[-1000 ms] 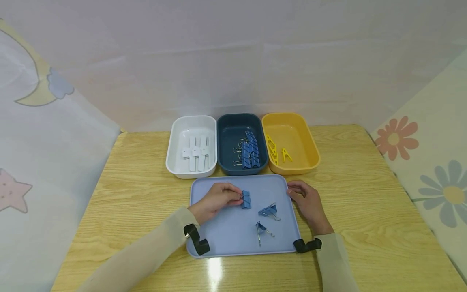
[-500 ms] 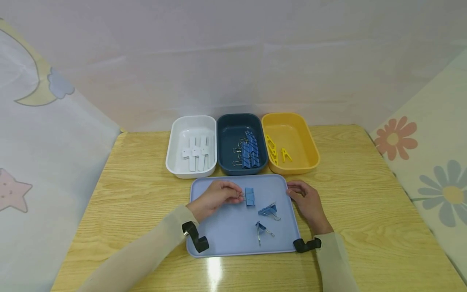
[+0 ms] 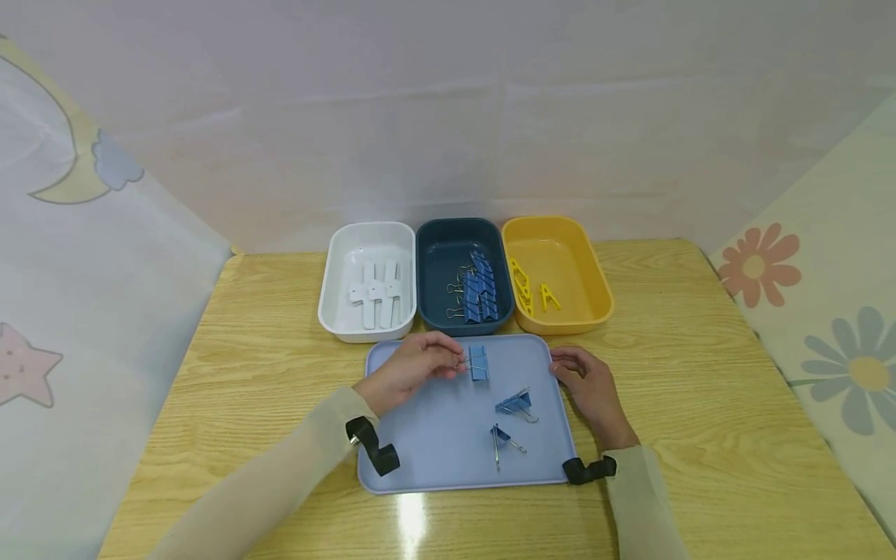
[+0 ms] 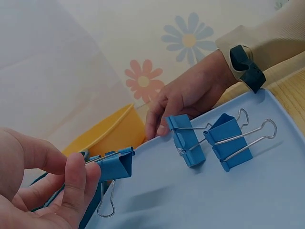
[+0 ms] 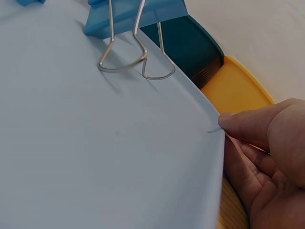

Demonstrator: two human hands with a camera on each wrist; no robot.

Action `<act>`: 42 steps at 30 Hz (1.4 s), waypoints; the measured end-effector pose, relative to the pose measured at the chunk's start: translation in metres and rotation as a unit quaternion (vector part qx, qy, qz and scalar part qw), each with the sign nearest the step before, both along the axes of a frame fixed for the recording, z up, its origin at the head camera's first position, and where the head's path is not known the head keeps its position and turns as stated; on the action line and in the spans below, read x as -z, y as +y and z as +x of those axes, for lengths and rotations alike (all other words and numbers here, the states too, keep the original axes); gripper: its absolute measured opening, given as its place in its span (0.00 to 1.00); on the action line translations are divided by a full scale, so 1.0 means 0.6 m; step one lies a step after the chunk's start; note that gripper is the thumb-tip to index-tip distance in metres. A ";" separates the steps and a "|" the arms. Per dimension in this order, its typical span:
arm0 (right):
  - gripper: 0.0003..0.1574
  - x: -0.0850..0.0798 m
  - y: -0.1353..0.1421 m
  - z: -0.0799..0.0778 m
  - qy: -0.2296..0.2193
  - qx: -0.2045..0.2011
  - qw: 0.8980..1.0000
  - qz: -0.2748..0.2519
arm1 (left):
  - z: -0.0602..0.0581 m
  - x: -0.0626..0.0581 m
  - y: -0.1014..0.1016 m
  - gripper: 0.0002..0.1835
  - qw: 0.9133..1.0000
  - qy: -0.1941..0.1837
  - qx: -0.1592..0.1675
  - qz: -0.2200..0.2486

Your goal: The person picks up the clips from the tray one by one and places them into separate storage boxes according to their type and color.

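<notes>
My left hand (image 3: 413, 369) pinches a blue binder clip (image 3: 479, 363) by a wire handle, between thumb and fingers. In the left wrist view this clip (image 4: 116, 167) is held above the tray, its other handle hanging down. The pale blue tray (image 3: 434, 459) carries two more blue binder clips, one (image 3: 516, 403) near the middle right and one (image 3: 500, 435) closer to the front. At the tray's right rim, my right hand (image 3: 589, 389) grips the edge, with the thumb (image 5: 238, 121) on the rim and the other fingers along the outside.
Behind the tray stand three bins side by side. The white bin (image 3: 333, 307) holds several white pieces, the dark blue bin (image 3: 439, 253) several blue binder clips, the yellow bin (image 3: 570, 264) several yellow clips. A curtain (image 3: 420, 124) hangs behind the wooden table (image 3: 700, 373).
My left hand has drawn the binder clip up and slightly toward the back of the tray, and more of its wire handle shows. The right hand has stayed at the rim.
</notes>
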State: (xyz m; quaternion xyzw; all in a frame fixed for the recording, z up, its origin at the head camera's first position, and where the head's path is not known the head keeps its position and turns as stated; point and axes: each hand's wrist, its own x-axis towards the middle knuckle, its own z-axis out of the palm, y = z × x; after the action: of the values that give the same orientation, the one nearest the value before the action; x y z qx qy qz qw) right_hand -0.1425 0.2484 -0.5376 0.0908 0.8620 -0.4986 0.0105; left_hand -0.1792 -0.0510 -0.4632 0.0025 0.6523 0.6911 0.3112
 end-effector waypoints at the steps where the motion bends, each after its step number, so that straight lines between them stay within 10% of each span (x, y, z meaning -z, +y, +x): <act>1: 0.18 0.000 0.000 0.000 -0.001 0.001 1.000 0.001 | -0.001 -0.002 0.000 0.17 1.000 -0.001 0.001 -0.001; 42: 0.18 0.004 0.007 0.003 0.016 -0.013 0.999 -0.048 | -0.071 -0.062 -0.016 0.16 0.997 0.039 -0.062 -0.005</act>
State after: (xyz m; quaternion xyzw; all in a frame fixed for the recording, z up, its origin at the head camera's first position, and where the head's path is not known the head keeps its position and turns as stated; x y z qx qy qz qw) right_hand -0.1407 0.2524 -0.5397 0.0706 0.8384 -0.5404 0.0073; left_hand -0.2218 -0.0607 -0.4258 -0.0131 0.6660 0.7055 0.2421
